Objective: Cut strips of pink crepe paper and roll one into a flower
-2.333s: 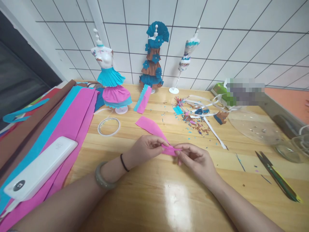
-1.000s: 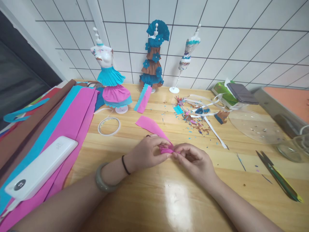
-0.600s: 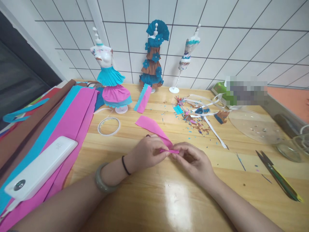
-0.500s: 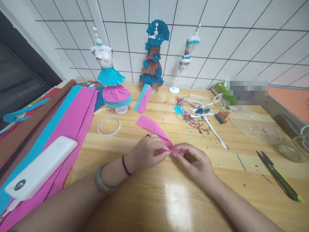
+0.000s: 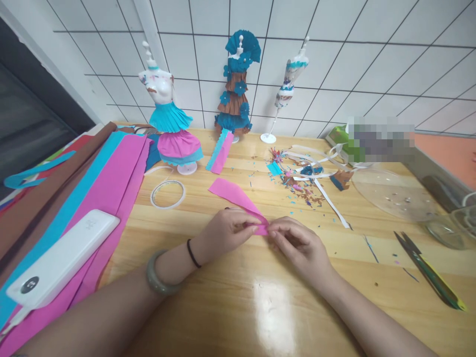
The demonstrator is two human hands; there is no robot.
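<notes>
Between my hands is a pink crepe paper strip [image 5: 238, 197], its loose end lying on the wooden table toward the back left. My left hand [image 5: 228, 230] pinches the near end of the strip between thumb and fingers. Opposite it, my right hand [image 5: 301, 243] grips the same end with thumb and forefinger. A short folded stretch of pink shows between the two sets of fingertips. Behind the strip lies a pink and blue paper piece [image 5: 222, 152]. To the left of my left hand sits a roll of tape [image 5: 168, 194].
Dress forms stand along the tiled wall: one in a blue and pink skirt [image 5: 174, 119], one in a teal and brown dress [image 5: 237, 94], one bare [image 5: 292, 82]. Paper scraps [image 5: 305, 178], scissors [image 5: 427, 270], a white power bank [image 5: 65, 258] and stacked crepe paper [image 5: 107, 168] surround the hands.
The pinched end of the pink strip has turned from a thin edge to a wider flat face. My right fingertips have shifted slightly; the rest looks the same.
</notes>
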